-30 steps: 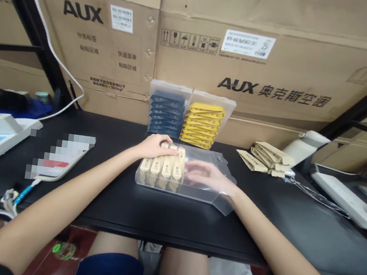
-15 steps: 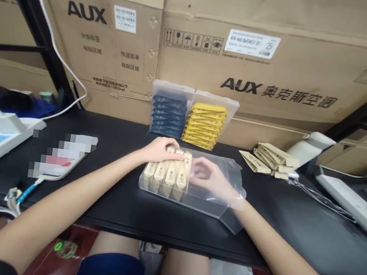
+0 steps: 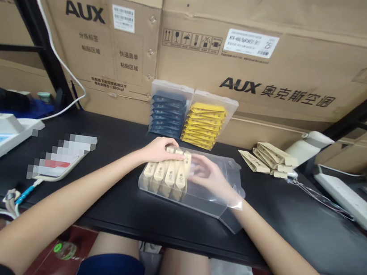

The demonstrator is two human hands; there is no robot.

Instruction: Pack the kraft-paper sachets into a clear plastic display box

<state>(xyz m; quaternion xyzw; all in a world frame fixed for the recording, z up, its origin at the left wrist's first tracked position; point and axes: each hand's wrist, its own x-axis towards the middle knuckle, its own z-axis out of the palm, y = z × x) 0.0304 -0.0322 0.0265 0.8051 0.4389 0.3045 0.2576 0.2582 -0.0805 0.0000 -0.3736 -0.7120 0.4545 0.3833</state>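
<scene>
A clear plastic box (image 3: 201,206) lies on the black desk with its open flap end to the right. Several tan paper packets (image 3: 169,177) with dark lettering stand in a row in its left part. My left hand (image 3: 161,151) grips the box from its far left side, thumb across the packets' tops, the other fingers largely hidden behind. Through the open end reaches my right hand (image 3: 210,176), seen through the plastic. Its bent fingers are apart, with the tips at the rightmost packet; nothing held shows between them.
Two clear boxes, with blue packets (image 3: 167,113) and yellow packets (image 3: 204,123), lean against a large cardboard carton (image 3: 192,69). Loose tan packets (image 3: 270,159) lie beside a white bottle (image 3: 308,148) at right. A charging phone (image 3: 66,158) and power strip (image 3: 6,148) lie left.
My right hand has shifted very slightly left inside the box, against the rightmost packet. My left hand keeps its place, and the packets stay in their row.
</scene>
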